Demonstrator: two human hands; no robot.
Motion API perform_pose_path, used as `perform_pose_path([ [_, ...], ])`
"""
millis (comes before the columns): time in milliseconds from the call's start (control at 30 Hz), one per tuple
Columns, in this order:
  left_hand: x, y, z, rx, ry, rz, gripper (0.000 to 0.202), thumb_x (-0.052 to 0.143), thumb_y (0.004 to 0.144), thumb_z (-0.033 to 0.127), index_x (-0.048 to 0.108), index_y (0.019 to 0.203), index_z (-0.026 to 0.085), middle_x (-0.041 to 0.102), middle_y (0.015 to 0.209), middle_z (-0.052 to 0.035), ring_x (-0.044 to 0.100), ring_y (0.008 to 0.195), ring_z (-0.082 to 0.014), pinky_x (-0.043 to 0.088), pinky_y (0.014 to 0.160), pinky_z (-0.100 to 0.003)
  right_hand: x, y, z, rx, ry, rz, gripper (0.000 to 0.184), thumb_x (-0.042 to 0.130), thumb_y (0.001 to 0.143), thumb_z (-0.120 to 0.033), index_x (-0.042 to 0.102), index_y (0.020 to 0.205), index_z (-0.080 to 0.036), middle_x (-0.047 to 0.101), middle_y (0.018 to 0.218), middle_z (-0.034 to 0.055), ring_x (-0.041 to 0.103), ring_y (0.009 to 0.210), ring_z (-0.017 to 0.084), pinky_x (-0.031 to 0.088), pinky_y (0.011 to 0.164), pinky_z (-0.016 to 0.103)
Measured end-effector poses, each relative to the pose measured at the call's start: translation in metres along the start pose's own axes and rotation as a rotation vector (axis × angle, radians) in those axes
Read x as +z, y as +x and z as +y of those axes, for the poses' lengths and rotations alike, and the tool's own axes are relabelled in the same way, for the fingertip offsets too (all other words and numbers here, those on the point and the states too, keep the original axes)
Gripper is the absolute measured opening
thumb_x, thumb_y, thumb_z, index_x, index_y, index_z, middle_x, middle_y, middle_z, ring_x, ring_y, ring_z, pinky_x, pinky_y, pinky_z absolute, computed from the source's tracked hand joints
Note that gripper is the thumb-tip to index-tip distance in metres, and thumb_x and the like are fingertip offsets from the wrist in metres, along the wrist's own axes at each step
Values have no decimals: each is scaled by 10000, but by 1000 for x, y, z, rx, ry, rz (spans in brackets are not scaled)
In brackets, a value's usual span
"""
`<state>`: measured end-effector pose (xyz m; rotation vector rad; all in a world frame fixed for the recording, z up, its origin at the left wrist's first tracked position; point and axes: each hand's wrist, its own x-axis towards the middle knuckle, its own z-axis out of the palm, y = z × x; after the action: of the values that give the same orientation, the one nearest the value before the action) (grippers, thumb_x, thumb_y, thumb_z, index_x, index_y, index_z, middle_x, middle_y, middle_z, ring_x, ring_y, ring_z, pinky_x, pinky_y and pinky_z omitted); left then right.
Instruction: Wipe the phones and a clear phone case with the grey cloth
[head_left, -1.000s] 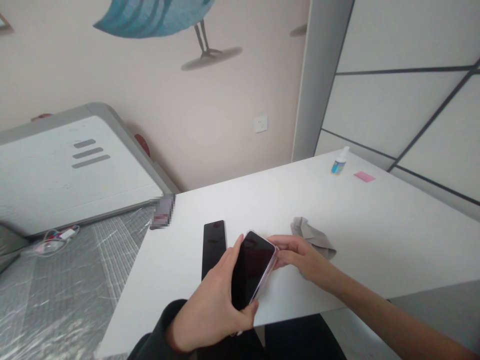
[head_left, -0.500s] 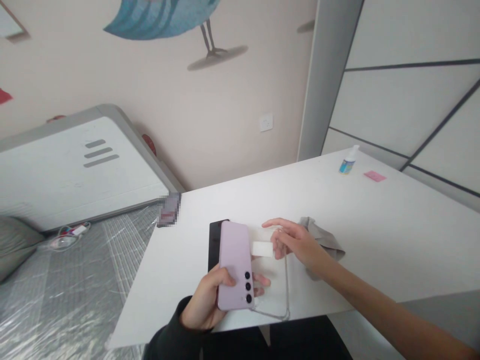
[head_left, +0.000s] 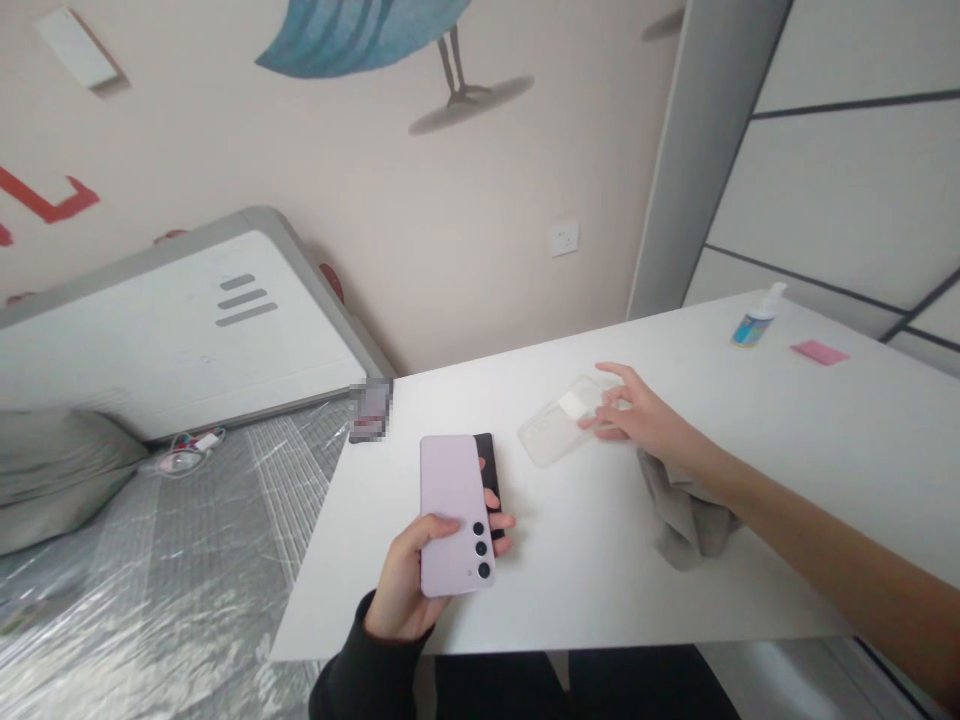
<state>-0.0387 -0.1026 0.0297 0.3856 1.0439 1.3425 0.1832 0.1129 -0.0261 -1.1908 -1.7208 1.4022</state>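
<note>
My left hand [head_left: 409, 580] grips a lilac phone [head_left: 450, 512], back side up with its three camera lenses showing, just above the white table [head_left: 570, 560]. Under the phone lies a flat black item [head_left: 489, 470], mostly hidden. My right hand [head_left: 637, 415] reaches further back on the table, its fingers resting on a clear phone case [head_left: 559, 432] with a white sticker on it. A grey cloth [head_left: 686, 510] lies under my right forearm.
A small spray bottle [head_left: 754, 320] and a pink pad [head_left: 819, 351] sit at the table's far right. A blurred small object [head_left: 370, 410] lies on the table's far left corner. Left of the table is a plastic-covered bed [head_left: 150, 560] with a white headboard and a grey pillow.
The phone was turned from screen up to back up and its clear case came off. My right hand carried the case away to the back of the table.
</note>
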Motion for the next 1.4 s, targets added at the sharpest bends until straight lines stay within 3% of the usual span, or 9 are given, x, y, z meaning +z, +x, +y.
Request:
perform_pose_path([
  [267, 0, -3, 1, 36, 157, 9, 477, 741, 845, 209, 631, 1307, 178, 612, 1453, -158, 671, 1201, -355, 594, 863, -373, -21, -66, 2, -25, -620, -29, 444, 636, 865, -466, 684, 1228, -216, 725, 721, 70, 691, 682, 313, 533, 699, 454],
  [367, 4, 0, -2, 46, 184, 43, 498, 810, 796, 223, 650, 1265, 170, 631, 1429, -166, 676, 1196, -361, 602, 809, -348, -22, -75, 1, -206, -826, -84, 467, 592, 906, -485, 692, 1275, -216, 778, 1046, 131, 722, 949, 368, 547, 865, 517],
  [500, 11, 3, -6, 64, 245, 96, 463, 888, 715, 282, 711, 1111, 119, 714, 1277, -194, 697, 1153, -369, 603, 737, -318, -14, -66, 16, -439, -816, -256, 544, 667, 874, -369, 612, 1411, -297, 511, 1554, 101, 504, 1391, 370, 416, 1126, 560],
  [767, 18, 12, -11, 100, 272, 169, 506, 918, 663, 320, 733, 1091, 124, 734, 1239, -194, 717, 1111, -370, 590, 675, -309, 7, -47, 31, -433, -786, -83, 435, 719, 857, -389, 715, 1263, -233, 596, 1414, 176, 572, 1243, 400, 456, 1045, 608],
  [967, 20, 14, -11, 100, 264, 188, 470, 862, 725, 297, 705, 1143, 146, 731, 1268, -168, 734, 1076, -328, 594, 731, -318, 21, -64, 6, -463, -627, -101, 410, 707, 892, -386, 695, 1269, -227, 664, 1324, 132, 605, 1224, 337, 462, 1068, 534],
  [1133, 26, 7, -14, -90, 449, -87, 470, 848, 745, 356, 694, 1131, 137, 771, 1137, -166, 756, 943, -295, 567, 680, -303, 27, -89, -22, -278, 7, -300, 507, 668, 904, -432, 597, 1363, -231, 699, 1274, 105, 688, 1081, 268, 543, 973, 446],
  [1233, 26, 4, -13, -218, 554, -219, 510, 846, 763, 400, 644, 1168, 166, 780, 995, -112, 750, 775, -230, 551, 635, -283, 36, -98, -23, -119, 314, -373, 329, 738, 846, -436, 708, 1081, -208, 748, 990, 53, 710, 863, 233, 587, 805, 375],
  [1300, 20, 4, -7, -176, 540, -226, 479, 824, 794, 411, 607, 1171, 208, 762, 972, -67, 738, 749, -202, 549, 639, -270, 42, -101, -17, -29, 419, -322, 302, 773, 812, -473, 710, 905, -193, 723, 834, 28, 693, 782, 214, 586, 724, 339],
  [1400, 3, 7, 0, 17, 399, -191, 539, 769, 822, 519, 594, 1261, 260, 725, 1129, -64, 730, 873, -204, 554, 676, -248, 56, -108, -11, 118, 623, -201, 433, 781, 780, -538, 703, 1039, -201, 753, 1006, 63, 710, 937, 235, 601, 776, 333],
])
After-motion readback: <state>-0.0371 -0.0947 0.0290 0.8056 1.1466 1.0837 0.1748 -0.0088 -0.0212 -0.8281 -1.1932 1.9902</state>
